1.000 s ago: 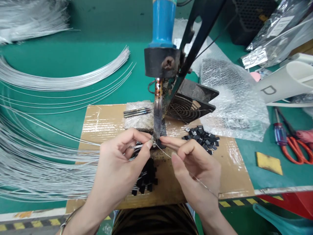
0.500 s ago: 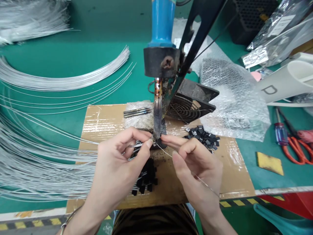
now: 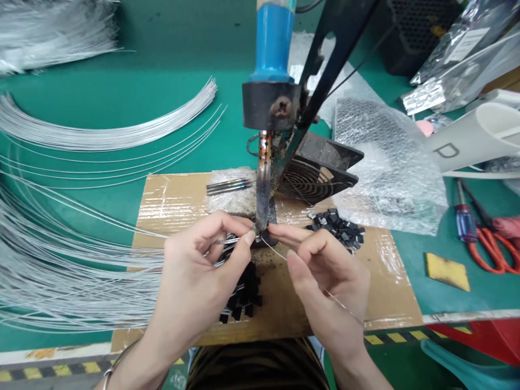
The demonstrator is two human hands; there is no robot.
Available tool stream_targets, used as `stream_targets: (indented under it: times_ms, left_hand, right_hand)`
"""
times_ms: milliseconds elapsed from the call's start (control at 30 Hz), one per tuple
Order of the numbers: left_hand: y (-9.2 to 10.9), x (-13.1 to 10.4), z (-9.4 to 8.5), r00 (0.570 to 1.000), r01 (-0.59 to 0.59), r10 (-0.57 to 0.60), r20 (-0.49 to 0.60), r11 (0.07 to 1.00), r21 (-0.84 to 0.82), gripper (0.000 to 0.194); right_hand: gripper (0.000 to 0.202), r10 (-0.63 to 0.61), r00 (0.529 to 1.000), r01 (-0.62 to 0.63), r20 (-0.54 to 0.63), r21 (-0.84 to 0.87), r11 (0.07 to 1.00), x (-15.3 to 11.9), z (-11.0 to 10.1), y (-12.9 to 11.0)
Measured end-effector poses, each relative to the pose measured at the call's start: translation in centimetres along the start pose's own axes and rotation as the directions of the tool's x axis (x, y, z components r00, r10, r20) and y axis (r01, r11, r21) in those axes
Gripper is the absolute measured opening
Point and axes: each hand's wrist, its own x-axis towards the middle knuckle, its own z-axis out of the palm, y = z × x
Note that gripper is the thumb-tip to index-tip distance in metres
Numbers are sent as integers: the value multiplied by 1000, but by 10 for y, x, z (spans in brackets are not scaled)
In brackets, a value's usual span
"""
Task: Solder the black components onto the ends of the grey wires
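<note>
Pale wires are spreading across the table. The left hand is pinching a small, partly hidden piece between its fingers, at the tip of a soldering iron. A thin wire is slanting into the right hand, whose fingers are holding it near piled black pieces.

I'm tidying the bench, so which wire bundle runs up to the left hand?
The lowest bundle, which runs in behind the left hand. The curved middle bundle and the top-left bundle both end short of it.
</note>
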Motion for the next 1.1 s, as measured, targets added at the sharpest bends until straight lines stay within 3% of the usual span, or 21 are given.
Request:
stream_targets:
  times_ms: [400, 600, 1100]
  left_hand:
    - [2, -2, -1, 999, -1, 1, -36, 1000, 8, 9]
    - [1, -2, -1, 1000, -11, 11, 7, 1000, 10, 9]
    - [1, -3, -1, 1000, -11, 11, -4, 1000, -19, 9]
  right_hand:
    - [22, 4, 1000, -4, 0, -11, 1000, 0, 1, -1]
    - [22, 0, 1000, 0, -7, -10, 1000, -1, 1, 1]
    - [21, -6, 1000, 5, -22, -23, 1000, -2, 2, 1]
